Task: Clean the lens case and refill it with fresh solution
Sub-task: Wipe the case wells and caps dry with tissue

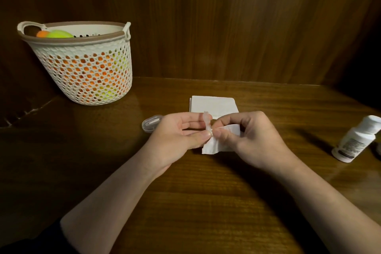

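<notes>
Dark wooden surface (206, 202) backed by wood panelling, carrying every item in view. One white perforated basket (86, 68) at far left against the wall, with orange and yellow-green balls showing through its holes and over its rim. One white bottle (354, 140) lying tilted at the right edge, well apart from the hands, label too small to read. One folded white tissue square (214, 106) flat on the surface just behind the hands, its near edge partly hidden by fingers. One crumpled tissue (218, 140) clamped in the curled fingers of the right hand (251, 140), pressed against the lens case. One small clear oval container (151, 123) on the surface, just beside the left hand (177, 136) and partly hidden by it. One translucent lens case (207, 121) held upright above the surface, pinched between thumb and fingers of the left hand, its lower end touching the crumpled tissue. Two bare forearms reaching in from the bottom edge.
</notes>
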The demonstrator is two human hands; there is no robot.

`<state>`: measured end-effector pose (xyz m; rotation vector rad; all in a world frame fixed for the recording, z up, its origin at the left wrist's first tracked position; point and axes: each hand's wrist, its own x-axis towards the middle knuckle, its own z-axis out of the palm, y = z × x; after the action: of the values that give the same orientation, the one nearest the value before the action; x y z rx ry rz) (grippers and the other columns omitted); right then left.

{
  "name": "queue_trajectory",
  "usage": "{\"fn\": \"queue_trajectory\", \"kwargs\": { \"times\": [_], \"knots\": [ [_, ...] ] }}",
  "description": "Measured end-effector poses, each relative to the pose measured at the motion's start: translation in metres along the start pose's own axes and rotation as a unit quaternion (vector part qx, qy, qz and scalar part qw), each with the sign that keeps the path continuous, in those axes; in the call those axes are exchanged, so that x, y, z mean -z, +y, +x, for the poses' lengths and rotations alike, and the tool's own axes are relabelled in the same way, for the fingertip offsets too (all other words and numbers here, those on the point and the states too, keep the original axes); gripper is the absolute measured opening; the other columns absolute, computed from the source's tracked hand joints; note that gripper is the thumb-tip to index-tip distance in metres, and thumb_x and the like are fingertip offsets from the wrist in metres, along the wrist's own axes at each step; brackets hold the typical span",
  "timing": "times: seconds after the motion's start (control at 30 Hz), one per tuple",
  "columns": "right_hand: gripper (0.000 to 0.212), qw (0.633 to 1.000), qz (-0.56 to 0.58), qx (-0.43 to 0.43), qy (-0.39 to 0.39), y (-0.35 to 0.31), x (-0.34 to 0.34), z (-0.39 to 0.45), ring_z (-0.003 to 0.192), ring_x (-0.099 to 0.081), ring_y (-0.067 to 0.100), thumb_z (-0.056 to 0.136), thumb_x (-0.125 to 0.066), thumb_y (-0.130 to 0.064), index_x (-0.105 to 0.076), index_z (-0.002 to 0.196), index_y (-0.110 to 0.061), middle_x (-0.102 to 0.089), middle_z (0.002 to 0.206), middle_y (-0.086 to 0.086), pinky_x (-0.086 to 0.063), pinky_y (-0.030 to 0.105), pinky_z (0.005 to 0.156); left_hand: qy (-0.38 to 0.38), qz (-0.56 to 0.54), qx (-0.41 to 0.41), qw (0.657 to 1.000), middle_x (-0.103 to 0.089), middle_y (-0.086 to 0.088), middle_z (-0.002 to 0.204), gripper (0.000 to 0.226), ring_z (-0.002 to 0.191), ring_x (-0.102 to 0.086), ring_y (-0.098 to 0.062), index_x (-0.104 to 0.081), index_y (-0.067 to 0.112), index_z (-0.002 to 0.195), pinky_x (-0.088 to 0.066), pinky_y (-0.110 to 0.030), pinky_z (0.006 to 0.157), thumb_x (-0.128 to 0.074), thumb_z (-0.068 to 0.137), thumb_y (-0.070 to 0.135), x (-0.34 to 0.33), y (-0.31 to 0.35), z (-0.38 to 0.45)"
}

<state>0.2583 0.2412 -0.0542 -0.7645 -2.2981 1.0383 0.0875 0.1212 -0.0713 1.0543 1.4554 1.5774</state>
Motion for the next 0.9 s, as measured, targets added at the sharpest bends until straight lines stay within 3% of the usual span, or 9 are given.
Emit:
{"fn": "queue_trajectory", "kwargs": {
  "times": [0.07,0.2,0.3,0.43,0.57,0.63,0.73,0.8,0.9],
  "knots": [
    [0.001,1.0,-0.001,-0.001,0.029,0.0,-0.002,0.0,0.098,-0.072,0.0,0.091,-0.085,-0.037,-0.084,0.091,-0.035,-0.079,0.093,-0.027,-0.061,0.03,0.086,-0.003,-0.008,0.001,1.0,-0.082,0.016,0.11,0.037,0.105,-0.078,-0.004,-0.079,0.037,0.109,-0.063,-0.022,0.076,-0.082,0.091,0.005,-0.001,0.001,0.0],
    [0.007,0.995,-0.031,0.007,0.092,-0.002,-0.008,0.002,0.092,-0.069,-0.006,0.089,-0.086,-0.04,-0.082,0.084,-0.037,-0.078,0.086,-0.026,-0.05,0.01,0.073,0.005,-0.007,0.001,1.0,-0.082,0.014,0.111,0.037,0.107,-0.078,-0.005,-0.079,0.034,0.114,-0.064,-0.024,0.078,-0.082,0.091,0.004,0.0,0.003,0.0],
    [0.019,0.995,-0.071,0.022,0.068,-0.004,-0.006,0.003,0.092,-0.065,-0.015,0.09,-0.085,-0.036,-0.074,0.076,-0.042,-0.073,0.08,-0.029,-0.048,0.002,0.062,0.014,0.013,0.001,1.0,-0.083,0.011,0.111,0.035,0.108,-0.079,-0.009,-0.082,0.028,0.112,-0.065,-0.025,0.079,-0.081,0.091,0.0,-0.001,0.002,0.0],
    [0.011,0.996,-0.083,0.009,-0.001,-0.002,-0.001,0.004,0.074,-0.065,-0.007,0.095,-0.081,-0.04,-0.078,0.085,-0.039,-0.068,0.074,-0.028,-0.042,0.004,0.052,0.01,0.023,0.009,1.0,-0.083,0.013,0.11,0.036,0.105,-0.08,-0.009,-0.082,0.026,0.111,-0.066,-0.029,0.083,-0.081,0.09,-0.003,-0.002,-0.001,-0.001],
    [0.007,0.997,0.064,-0.011,-0.033,0.001,0.003,0.002,0.078,-0.074,-0.001,0.096,-0.08,-0.035,-0.084,0.091,-0.031,-0.082,0.085,-0.016,-0.051,0.013,0.059,0.006,0.008,0.011,1.0,-0.082,0.017,0.111,0.038,0.105,-0.078,-0.003,-0.079,0.035,0.11,-0.064,-0.023,0.077,-0.08,0.092,0.002,-0.004,-0.002,0.0],
    [0.007,0.99,0.138,-0.022,-0.024,0.0,0.001,0.0,0.075,-0.074,-0.004,0.098,-0.08,-0.029,-0.085,0.092,-0.027,-0.082,0.083,-0.02,-0.051,0.01,0.057,0.009,0.001,0.008,1.0,-0.081,0.022,0.107,0.039,0.103,-0.077,0.003,-0.079,0.039,0.105,-0.062,-0.019,0.073,-0.08,0.092,0.002,-0.004,-0.001,0.0],
    [0.008,0.997,0.063,-0.016,0.041,0.0,-0.006,0.001,0.072,-0.068,-0.012,0.096,-0.082,-0.032,-0.083,0.088,-0.03,-0.076,0.072,-0.026,-0.045,0.006,0.053,0.013,-0.007,0.006,1.0,-0.082,0.019,0.107,0.04,0.103,-0.077,0.0,-0.078,0.039,0.105,-0.062,-0.019,0.073,-0.081,0.091,0.002,-0.003,-0.001,0.002],
    [0.01,0.996,-0.006,-0.01,0.088,-0.002,-0.008,0.002,0.08,-0.069,-0.004,0.093,-0.082,-0.036,-0.08,0.084,-0.034,-0.076,0.075,-0.021,-0.047,0.009,0.054,0.012,-0.01,0.006,1.0,-0.083,0.015,0.108,0.039,0.103,-0.078,-0.003,-0.079,0.037,0.107,-0.062,-0.02,0.074,-0.081,0.091,0.001,-0.003,-0.001,0.002],
    [0.014,0.995,-0.059,0.0,0.082,-0.005,-0.009,0.003,0.079,-0.07,0.001,0.092,-0.082,-0.035,-0.076,0.08,-0.037,-0.074,0.079,-0.021,-0.051,0.008,0.057,0.013,-0.005,0.004,1.0,-0.083,0.013,0.109,0.039,0.103,-0.079,-0.006,-0.082,0.037,0.102,-0.063,-0.022,0.074,-0.082,0.09,0.0,-0.002,-0.002,0.001]
  ]
}}
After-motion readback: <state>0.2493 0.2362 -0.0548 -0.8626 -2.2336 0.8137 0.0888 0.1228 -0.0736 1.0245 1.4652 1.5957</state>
